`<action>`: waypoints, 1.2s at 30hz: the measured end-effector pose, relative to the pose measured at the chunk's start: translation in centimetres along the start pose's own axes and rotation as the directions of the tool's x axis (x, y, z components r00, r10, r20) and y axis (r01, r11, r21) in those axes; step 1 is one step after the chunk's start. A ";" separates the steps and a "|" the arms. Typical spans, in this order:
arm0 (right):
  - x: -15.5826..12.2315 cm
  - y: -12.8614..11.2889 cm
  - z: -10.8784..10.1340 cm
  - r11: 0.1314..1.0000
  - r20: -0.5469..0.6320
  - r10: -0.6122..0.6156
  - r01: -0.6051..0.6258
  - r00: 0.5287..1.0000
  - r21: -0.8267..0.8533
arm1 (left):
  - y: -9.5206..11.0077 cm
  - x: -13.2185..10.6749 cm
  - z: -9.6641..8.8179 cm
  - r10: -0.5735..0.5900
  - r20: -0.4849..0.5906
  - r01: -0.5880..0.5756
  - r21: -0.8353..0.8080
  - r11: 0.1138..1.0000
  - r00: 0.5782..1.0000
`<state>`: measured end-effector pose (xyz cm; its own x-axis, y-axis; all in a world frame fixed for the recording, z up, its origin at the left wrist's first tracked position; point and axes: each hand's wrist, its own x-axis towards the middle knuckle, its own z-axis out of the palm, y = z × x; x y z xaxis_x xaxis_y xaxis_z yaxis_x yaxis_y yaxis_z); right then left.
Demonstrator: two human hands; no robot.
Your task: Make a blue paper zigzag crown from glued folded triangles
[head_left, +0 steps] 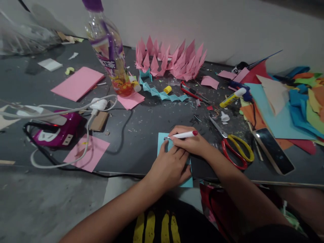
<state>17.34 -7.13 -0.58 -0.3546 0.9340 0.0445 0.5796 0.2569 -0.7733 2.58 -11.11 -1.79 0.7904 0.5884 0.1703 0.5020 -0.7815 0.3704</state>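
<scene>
Pen [182, 135] on blue paper [162, 141] — cluttered table [141, 131]

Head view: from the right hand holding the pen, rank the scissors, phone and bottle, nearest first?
From the right hand with the pen:
1. Scissors, just to its right.
2. Phone, farther right, past the scissors.
3. Bottle, far back on the left.

Paper sheet [162, 140] at near edge of table [152, 118], middle. Left hand [169, 167] lies on it, right hand [192, 143] just behind with pen [182, 135]. Scissors [235, 148] just right of the hands, phone [273, 150] right of those. Paper pile [278, 111] at right edge. Folded paper row [172, 60] along far edge (bottle [108, 50] left of it).
</scene>
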 end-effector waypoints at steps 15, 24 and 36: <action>-2.5 1.4 -2.9 0.982 -0.064 0.142 -0.148 0.988 -0.116 | -0.1 0.0 0.3 -0.016 0.016 0.016 -0.004 1.000 1.000; -3.0 1.9 -3.4 0.967 -0.105 0.218 -0.230 0.970 -0.113 | -0.1 0.0 0.2 -0.013 0.016 0.013 0.004 1.000 1.000; -0.1 0.4 -1.5 0.987 0.020 0.142 -0.140 0.990 -0.073 | -0.1 0.1 0.1 -0.017 0.015 0.017 -0.012 1.000 1.000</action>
<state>18.75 -6.77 0.04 -0.2836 0.9557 -0.0784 0.6757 0.1411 -0.7235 2.64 -11.03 -1.93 0.7872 0.5980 0.1503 0.5110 -0.7691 0.3839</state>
